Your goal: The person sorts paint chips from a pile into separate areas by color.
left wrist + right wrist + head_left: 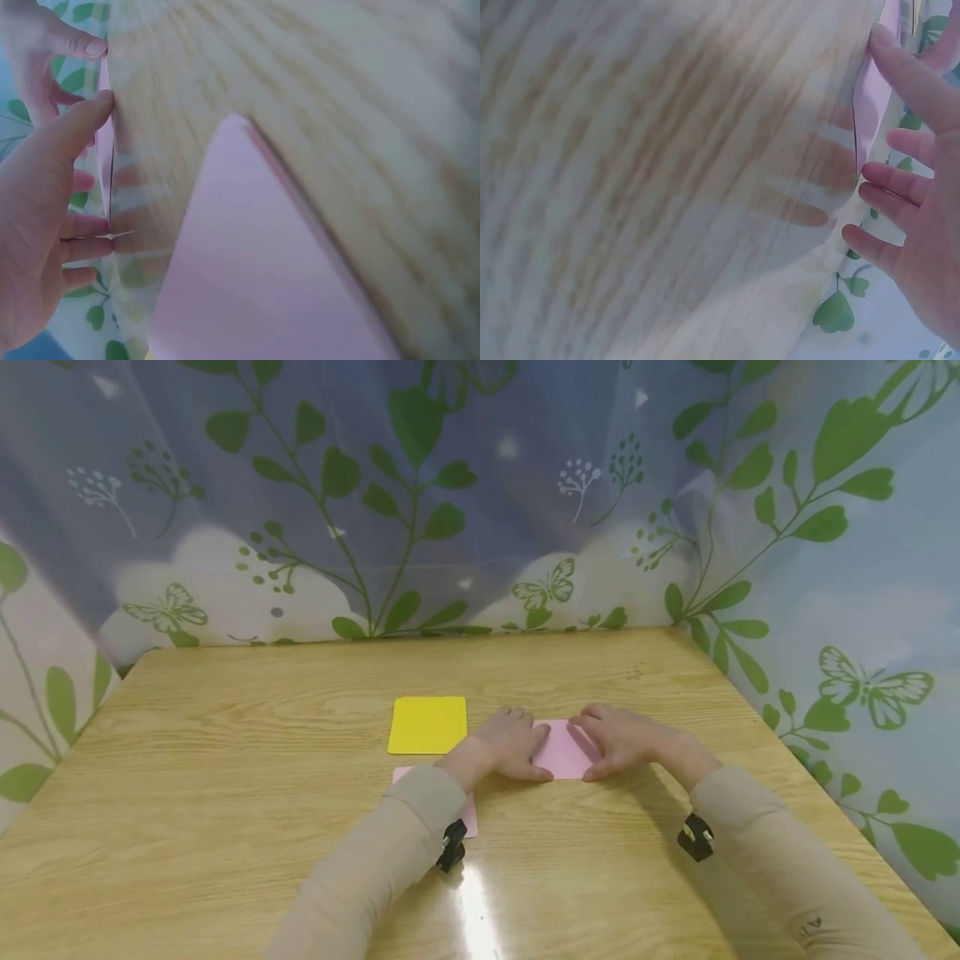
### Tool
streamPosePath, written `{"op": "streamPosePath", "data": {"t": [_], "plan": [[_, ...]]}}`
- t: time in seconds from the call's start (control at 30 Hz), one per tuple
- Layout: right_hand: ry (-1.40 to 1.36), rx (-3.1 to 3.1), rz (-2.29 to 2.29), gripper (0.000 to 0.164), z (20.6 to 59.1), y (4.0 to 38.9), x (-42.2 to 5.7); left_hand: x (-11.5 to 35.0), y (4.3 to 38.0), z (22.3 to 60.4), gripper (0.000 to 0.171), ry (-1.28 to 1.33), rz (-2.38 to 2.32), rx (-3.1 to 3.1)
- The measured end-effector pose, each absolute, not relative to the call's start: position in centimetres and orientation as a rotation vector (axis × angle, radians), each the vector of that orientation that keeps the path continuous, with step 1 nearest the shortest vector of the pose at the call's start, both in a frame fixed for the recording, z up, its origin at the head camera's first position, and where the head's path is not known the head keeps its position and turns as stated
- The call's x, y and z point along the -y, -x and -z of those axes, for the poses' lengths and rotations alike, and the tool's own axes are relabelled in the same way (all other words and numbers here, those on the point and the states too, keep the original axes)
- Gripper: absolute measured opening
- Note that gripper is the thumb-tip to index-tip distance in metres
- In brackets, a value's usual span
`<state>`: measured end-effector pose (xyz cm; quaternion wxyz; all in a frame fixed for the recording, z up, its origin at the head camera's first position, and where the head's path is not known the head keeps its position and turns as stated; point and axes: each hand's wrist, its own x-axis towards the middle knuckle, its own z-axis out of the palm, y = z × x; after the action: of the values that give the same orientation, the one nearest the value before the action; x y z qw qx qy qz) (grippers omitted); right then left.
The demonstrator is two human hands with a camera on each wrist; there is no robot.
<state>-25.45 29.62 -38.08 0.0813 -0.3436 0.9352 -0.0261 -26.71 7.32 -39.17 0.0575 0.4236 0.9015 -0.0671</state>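
A thin pink sheet of paper lies low over the table, right of centre, between both hands. My left hand holds its left side, thumb at the near corner and fingers toward the far edge. On the right side, my right hand holds it the same way. Both wrist views show the sheet nearly edge-on, slightly bowed. A pink square pile with rounded corners lies below the left forearm, which hides much of it in the head view.
Beyond the left wrist lies a yellow square with rounded corners. The wooden table backs onto a leaf-patterned curtain, which also runs along the right side. Small black devices sit under both wrists.
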Motion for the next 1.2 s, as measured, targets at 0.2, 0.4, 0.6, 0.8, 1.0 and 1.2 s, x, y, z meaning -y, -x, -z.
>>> {"op": "streamPosePath", "data": {"t": [0.2, 0.4, 0.6, 0.8, 1.0, 1.2], "plan": [[1.028, -2.790, 0.089, 0.086, 38.12, 25.50, -29.40, -7.10, 26.87, 38.87, 0.071, -1.303, 0.207, -2.702], [1.033, -2.795, 0.091, 0.085, 38.11, 25.82, -29.18, -7.09, 26.97, 38.79, 0.069, -1.332, 0.198, -2.691], [0.978, -2.803, 0.080, 0.086, 37.79, 25.72, -28.96, -7.12, 26.96, 38.86, 0.068, -1.336, 0.182, -2.688], [0.926, -2.814, 0.051, 0.089, 37.77, 25.70, -28.95, -7.19, 26.82, 38.89, 0.068, -1.342, 0.202, -2.688], [0.903, -2.817, 0.051, 0.092, 37.60, 25.77, -28.89, -7.30, 26.97, 39.09, 0.067, -1.362, 0.234, -2.706], [0.842, -2.799, 0.068, 0.089, 37.68, 25.94, -28.74, -7.33, 27.16, 39.11, 0.069, -1.367, 0.256, -2.703]]}}
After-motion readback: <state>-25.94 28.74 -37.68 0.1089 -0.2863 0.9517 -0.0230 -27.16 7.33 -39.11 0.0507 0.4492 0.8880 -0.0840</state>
